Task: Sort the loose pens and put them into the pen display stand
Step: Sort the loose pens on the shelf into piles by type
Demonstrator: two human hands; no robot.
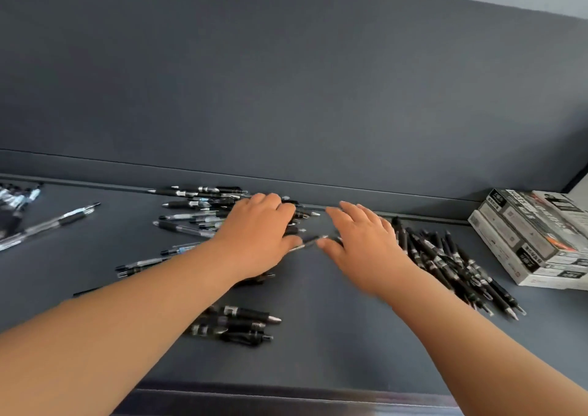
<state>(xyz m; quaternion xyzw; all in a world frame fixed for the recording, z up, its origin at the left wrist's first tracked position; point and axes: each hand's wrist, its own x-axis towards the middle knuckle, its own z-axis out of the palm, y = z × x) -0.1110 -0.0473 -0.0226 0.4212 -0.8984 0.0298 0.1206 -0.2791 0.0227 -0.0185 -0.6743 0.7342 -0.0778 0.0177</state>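
Left hand (259,234): spread flat on mixed pens (197,215).
Right hand (359,240): open, empty, just right of it.
Risk: sweeping could roll strays into sorted black pens (451,263) beyond right hand.

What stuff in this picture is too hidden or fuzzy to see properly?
All in the head view:
- Middle pen pile: its right part lies under the left hand.
- Thin pen between the thumbs: blurred, so which hand grips it is unclear.
- Right hand: motion-blurred.
- Pens at far left: cut off by the picture edge.
- Box labels: too small to read.
- No pen display stand shows.
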